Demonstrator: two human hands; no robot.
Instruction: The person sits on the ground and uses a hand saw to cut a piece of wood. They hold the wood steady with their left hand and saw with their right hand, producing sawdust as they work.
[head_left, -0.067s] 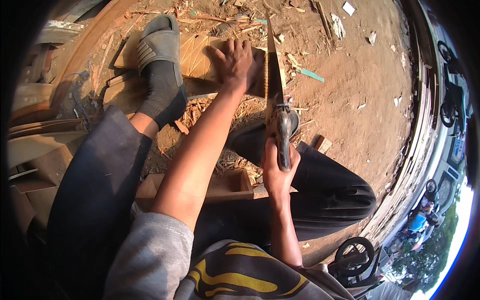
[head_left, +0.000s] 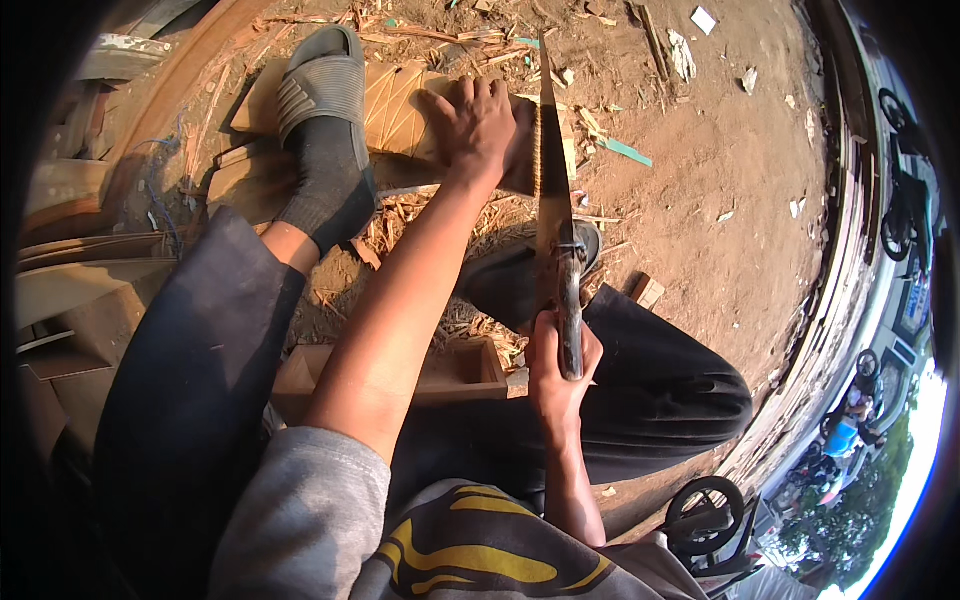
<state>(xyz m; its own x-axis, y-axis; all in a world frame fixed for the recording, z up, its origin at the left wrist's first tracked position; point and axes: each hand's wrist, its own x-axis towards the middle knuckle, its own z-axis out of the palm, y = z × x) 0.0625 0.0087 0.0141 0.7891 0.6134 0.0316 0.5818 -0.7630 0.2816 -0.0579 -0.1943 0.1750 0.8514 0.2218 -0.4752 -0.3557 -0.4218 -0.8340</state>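
My left hand (head_left: 480, 130) lies on a wooden board (head_left: 398, 112), fingers spread and bearing down near its right end. The board has pencil-like zigzag lines on its top face. My left foot, in a grey slide sandal (head_left: 322, 95), rests on the same board farther left. In my right hand (head_left: 560, 375) is the handle of a handsaw (head_left: 553, 190), the fingers wrapped around it. Its long tapered blade points away from me and crosses the board just right of my left hand. The blade hides how deep any cut goes.
An open wooden box (head_left: 462, 370) sits under my left forearm. Wood shavings, splinters and a green strip (head_left: 627, 152) litter the dirt ground (head_left: 720, 130). More boards (head_left: 85, 290) are stacked at the left. A small wood block (head_left: 648, 291) lies by my right knee.
The saw and my right hand have slid back toward me. My left hand and foot stay on the board.
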